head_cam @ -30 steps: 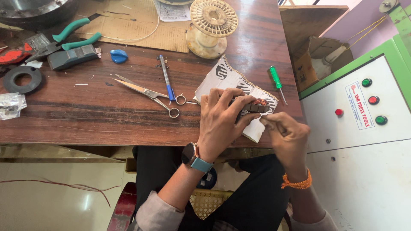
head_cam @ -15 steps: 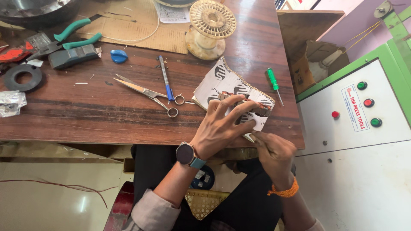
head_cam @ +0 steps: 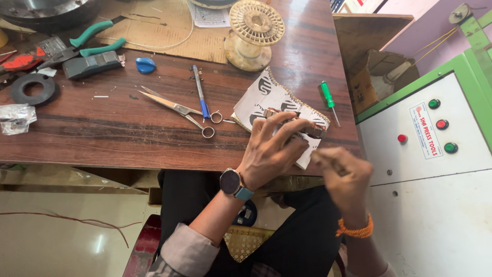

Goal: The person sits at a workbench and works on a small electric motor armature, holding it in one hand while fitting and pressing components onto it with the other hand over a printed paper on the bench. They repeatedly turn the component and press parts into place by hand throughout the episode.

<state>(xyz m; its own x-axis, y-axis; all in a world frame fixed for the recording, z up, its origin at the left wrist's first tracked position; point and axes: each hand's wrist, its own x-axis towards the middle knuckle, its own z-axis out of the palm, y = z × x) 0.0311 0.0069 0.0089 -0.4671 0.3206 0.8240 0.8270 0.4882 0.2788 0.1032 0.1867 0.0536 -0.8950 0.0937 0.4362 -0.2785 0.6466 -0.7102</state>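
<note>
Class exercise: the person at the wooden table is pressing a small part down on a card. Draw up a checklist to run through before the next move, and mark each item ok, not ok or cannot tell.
1. Left hand pins the small part: ok.
2. Printed card lies under the part: ok.
3. Right hand grips something: cannot tell, blurred.
4. Green screwdriver lies beside the card: ok.
5. Scissors are shut: not ok, blades apart.
6. Card lies fully on the table: not ok, overhangs near edge.
</note>
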